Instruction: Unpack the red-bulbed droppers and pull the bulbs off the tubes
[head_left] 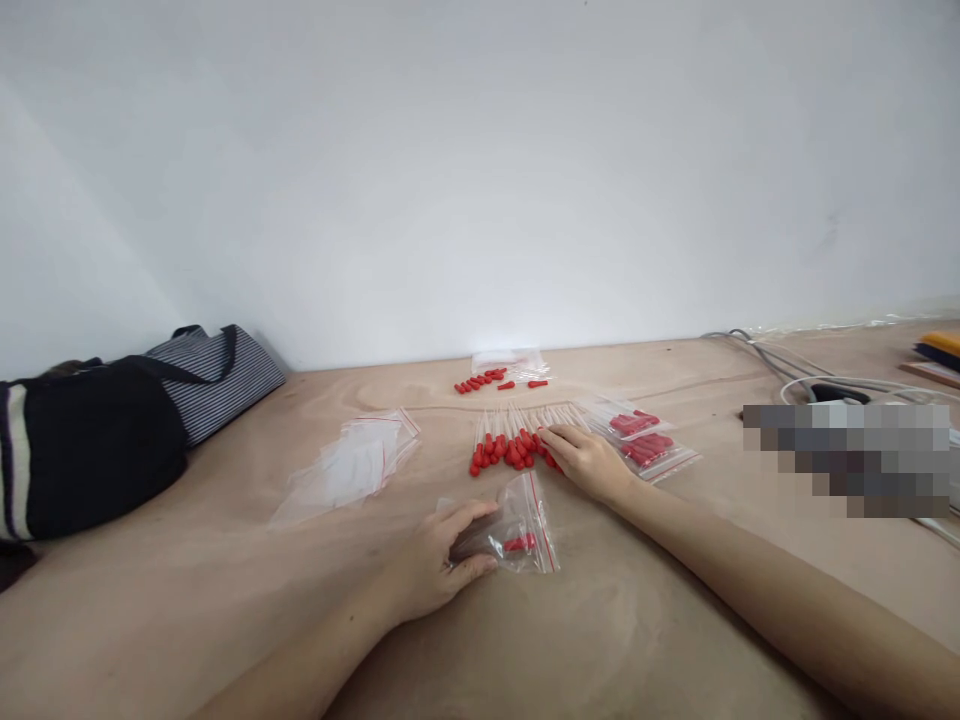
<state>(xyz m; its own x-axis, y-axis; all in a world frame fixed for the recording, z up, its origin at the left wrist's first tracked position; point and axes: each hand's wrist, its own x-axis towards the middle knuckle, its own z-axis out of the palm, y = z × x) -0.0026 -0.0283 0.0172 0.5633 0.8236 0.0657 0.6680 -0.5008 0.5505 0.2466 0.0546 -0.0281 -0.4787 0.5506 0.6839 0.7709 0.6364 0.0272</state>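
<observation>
My left hand [442, 560] lies on the wooden table [637, 620] and grips the mouth of a small clear zip bag [525, 530] with a red-capped piece inside. My right hand [585, 460] reaches forward, its fingers closed down on the right end of a row of clear droppers with red bulbs [506, 447]. What the fingers pinch is hidden. Two filled zip bags [645, 440] with red pieces lie just right of that hand.
A pile of empty zip bags [352, 465] lies to the left. Loose red bulbs [487, 380] and another bag sit near the wall. A dark and striped bag [112, 420] rests far left. Cables [787, 375] and a blurred patch are at the right.
</observation>
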